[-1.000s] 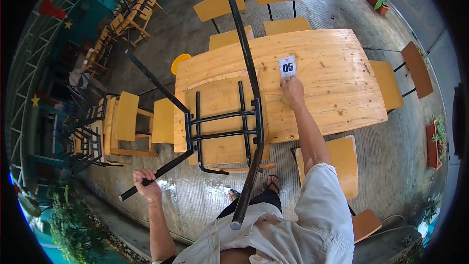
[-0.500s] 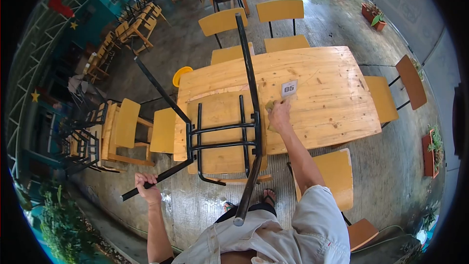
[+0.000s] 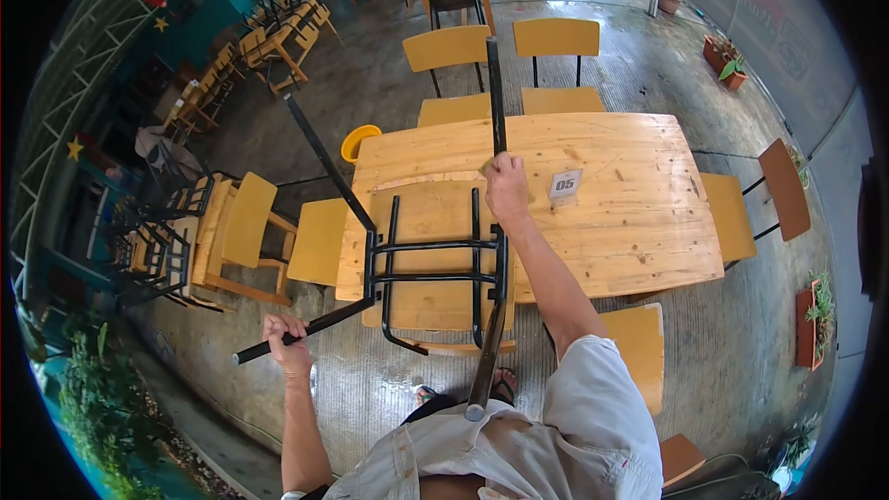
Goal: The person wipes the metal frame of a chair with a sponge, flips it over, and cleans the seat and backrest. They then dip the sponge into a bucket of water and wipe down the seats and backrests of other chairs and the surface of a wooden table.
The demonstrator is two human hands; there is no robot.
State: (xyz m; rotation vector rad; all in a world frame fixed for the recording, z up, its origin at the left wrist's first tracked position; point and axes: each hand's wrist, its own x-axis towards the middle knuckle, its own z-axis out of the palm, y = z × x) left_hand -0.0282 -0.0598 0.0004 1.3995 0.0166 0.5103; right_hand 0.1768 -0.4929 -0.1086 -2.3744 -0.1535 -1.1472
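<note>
An upside-down chair with a black metal frame point(image 3: 435, 276) rests on the wooden table point(image 3: 611, 213), its legs pointing up and outward. My left hand point(image 3: 287, 343) is wrapped round the near left leg, close to its end cap. My right hand point(image 3: 507, 190) is closed round the far right leg, above the crossbars. A small yellowish edge, perhaps a cloth or sponge, shows at its fingers; most of it is hidden. A card marked 05 point(image 3: 565, 186) lies on the tabletop, right of my right hand.
Yellow chairs stand round the table, including a far chair point(image 3: 556, 40), a right-hand chair point(image 3: 727, 213) and a near chair point(image 3: 634, 352). A yellow basin point(image 3: 359, 143) sits beyond the table's left corner. Stacked furniture point(image 3: 167, 255) is at left, planters point(image 3: 815, 324) at right.
My right hand has left the tabletop beside the card and moved up and left onto the chair's far right leg. My left hand keeps its hold. The view has shifted slightly.
</note>
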